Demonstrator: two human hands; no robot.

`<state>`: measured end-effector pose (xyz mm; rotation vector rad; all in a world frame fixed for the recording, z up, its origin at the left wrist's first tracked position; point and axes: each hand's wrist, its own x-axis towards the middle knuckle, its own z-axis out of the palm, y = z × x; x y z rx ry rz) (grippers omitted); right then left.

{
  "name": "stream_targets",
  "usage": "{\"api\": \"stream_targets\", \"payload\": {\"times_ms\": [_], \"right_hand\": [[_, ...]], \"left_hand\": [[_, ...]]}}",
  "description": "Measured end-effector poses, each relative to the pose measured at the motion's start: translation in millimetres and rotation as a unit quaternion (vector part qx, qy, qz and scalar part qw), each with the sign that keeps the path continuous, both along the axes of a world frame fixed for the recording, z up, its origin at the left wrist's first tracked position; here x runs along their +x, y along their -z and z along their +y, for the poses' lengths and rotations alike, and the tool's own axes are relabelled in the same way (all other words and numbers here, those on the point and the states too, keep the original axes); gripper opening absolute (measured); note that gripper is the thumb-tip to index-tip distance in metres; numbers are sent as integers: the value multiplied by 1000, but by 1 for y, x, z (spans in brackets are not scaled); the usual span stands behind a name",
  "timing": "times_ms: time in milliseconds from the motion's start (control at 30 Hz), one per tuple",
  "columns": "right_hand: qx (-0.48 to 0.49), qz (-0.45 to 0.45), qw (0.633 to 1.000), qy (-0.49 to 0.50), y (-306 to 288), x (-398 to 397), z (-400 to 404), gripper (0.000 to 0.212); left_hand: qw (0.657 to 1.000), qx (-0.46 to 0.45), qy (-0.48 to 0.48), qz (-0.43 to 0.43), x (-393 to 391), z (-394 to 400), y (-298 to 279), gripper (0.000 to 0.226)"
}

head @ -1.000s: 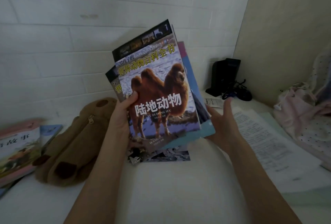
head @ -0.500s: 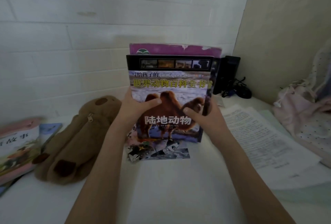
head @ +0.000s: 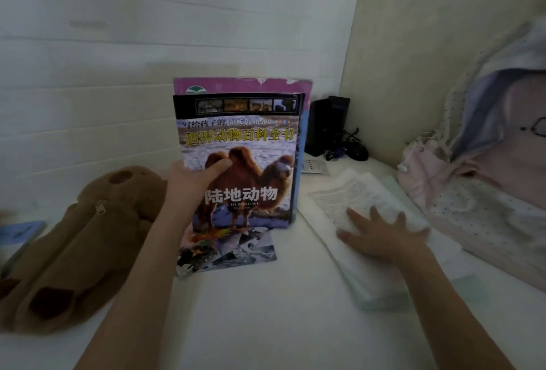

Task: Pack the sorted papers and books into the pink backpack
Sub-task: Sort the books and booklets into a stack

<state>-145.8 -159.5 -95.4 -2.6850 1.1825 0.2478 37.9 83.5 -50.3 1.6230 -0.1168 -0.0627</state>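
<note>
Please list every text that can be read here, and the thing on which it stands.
camel book, top line: "写给孩子的 BAI KE QUAN SHU"
Same cover, yellow title: "世界动物百科全书"
Same cover, white: "陆地动物"
Pinyin beneath: blurred.
printed papers: too small.
purple book behind: logo only.

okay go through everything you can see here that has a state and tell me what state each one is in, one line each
Stack of books: upright, held.
Left hand: grips the stack, thumb across the camel cover.
Right hand: fingers spread flat on the papers.
Papers: flat pile, not packed.
Pink backpack: slumped beside the papers; opening not visible.
Brown plush pouch: lying down, zipper shut.
Loose book: flat under the stack.
</note>
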Motion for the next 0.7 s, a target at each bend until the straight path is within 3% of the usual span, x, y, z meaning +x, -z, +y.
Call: {"api": "stream_targets", "payload": {"times_ms": [133,200,267,300,367,400,433,500,567,633,700], "right_hand": [[51,-47,987,148,14,-10,21,75],[39,-39,990,133,16,-7,19,78],[31,-136,986,88,10,-8,6,92],[69,-251,963,68,-2,-11,0,91],[270,-449,851,36,-43,-19,0,79],[369,-480,796,17,-61,-23,0,75],[407,-482,775,-17,-78,-27,1,69],[353,-494,793,-58,-92,-29,-4,43],[302,-532,790,-37,-100,-35,-13,24],[293,-526,798,-23,-100,-49,-25,24],[255,-491,833,17,-95,-67,-32,21]], "left_hand": [[1000,-11,-3,2,-8,-1,-5,110],[1000,-19,-4,-3,-15,-3,-8,102],[999,-37,7,2,-23,-7,-10,85],[999,-46,18,-3,-29,-11,-13,68],[997,-67,47,-12,-47,-24,-23,48],[994,-84,63,-10,-56,-33,-30,48],[992,-98,82,-7,-62,-46,-33,44],[985,-109,131,3,-78,-71,-42,32],[975,-117,187,30,-94,-95,-46,29],[974,-89,208,-5,-103,-120,-41,36],[976,-10,202,-79,-108,-139,-25,43]]}}
